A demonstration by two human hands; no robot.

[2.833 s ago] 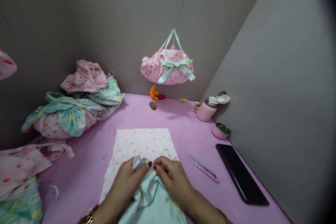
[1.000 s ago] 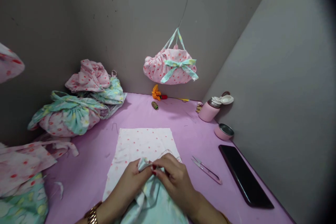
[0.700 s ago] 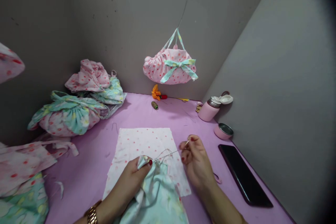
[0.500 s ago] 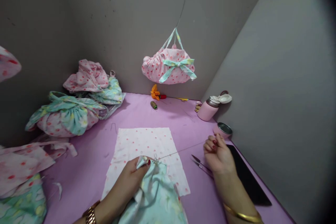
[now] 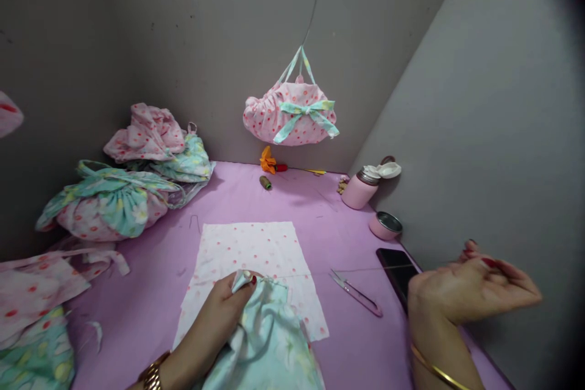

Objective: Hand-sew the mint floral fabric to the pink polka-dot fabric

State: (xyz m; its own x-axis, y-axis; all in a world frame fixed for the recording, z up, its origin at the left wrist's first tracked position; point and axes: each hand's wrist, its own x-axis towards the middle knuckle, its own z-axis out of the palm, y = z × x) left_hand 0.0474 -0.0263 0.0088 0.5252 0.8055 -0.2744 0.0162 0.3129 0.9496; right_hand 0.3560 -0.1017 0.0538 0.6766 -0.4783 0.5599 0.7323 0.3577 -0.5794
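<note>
My left hand (image 5: 222,311) pinches the gathered upper edge of a mint-green floral cloth (image 5: 274,341) between thumb and fingers. From that edge a thin thread (image 5: 356,269) runs taut to the right. Its far end leads to my right hand (image 5: 470,289), raised near the right wall with fingers pinched together; any needle there cannot be made out. Under the mint cloth lies a white cloth with red dots (image 5: 251,247). Between my hands, pink-handled thread snips (image 5: 359,297) rest on the purple table, with the thread passing over their tip end.
A dark phone (image 5: 395,265), a pink cup (image 5: 385,226) and a pink flask (image 5: 359,192) line the right side. A thread spool (image 5: 265,183) stands toward the back. Sewn pouches (image 5: 114,201) pile up at left; a dotted pouch (image 5: 297,119) hangs ahead.
My right hand has swung outward to the right, drawing the thread longer across the table and uncovering the snips' handle. My left hand keeps its hold on the cloth.
</note>
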